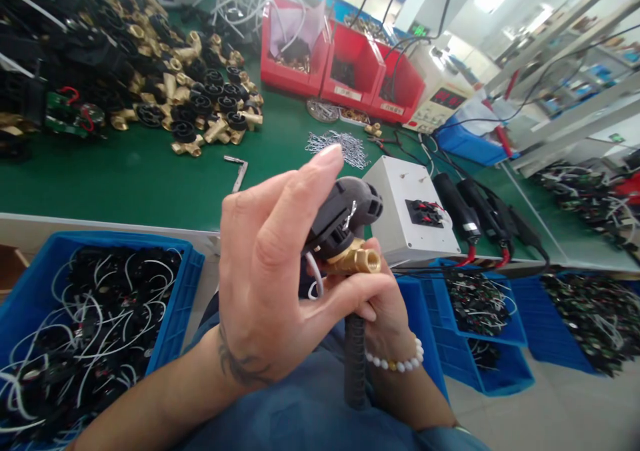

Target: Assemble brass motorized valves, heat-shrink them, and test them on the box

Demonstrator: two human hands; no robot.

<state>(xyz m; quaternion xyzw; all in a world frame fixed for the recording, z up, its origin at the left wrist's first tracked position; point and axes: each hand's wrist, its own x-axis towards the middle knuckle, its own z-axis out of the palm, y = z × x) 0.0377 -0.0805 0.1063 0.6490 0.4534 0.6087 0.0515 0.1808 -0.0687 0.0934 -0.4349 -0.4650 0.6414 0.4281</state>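
My left hand (270, 271) is wrapped round a black plastic valve head (345, 214) fitted on a brass threaded fitting (355, 259), with the index finger stretched up over the top. A white wire (314, 279) hangs from the part. My right hand (387, 304), wearing a white bead bracelet, sits under the brass fitting and grips a dark grey ribbed tool handle (356, 358) that points down towards my lap. The tool's tip is hidden behind the fitting.
A blue crate (185, 284) of black wired parts stands at my left, more blue crates (505, 344) at the right. On the green bench (140, 178) lie brass fittings with black caps (200, 114), a white box (410, 211), metal clips (343, 146) and red bins (350, 68).
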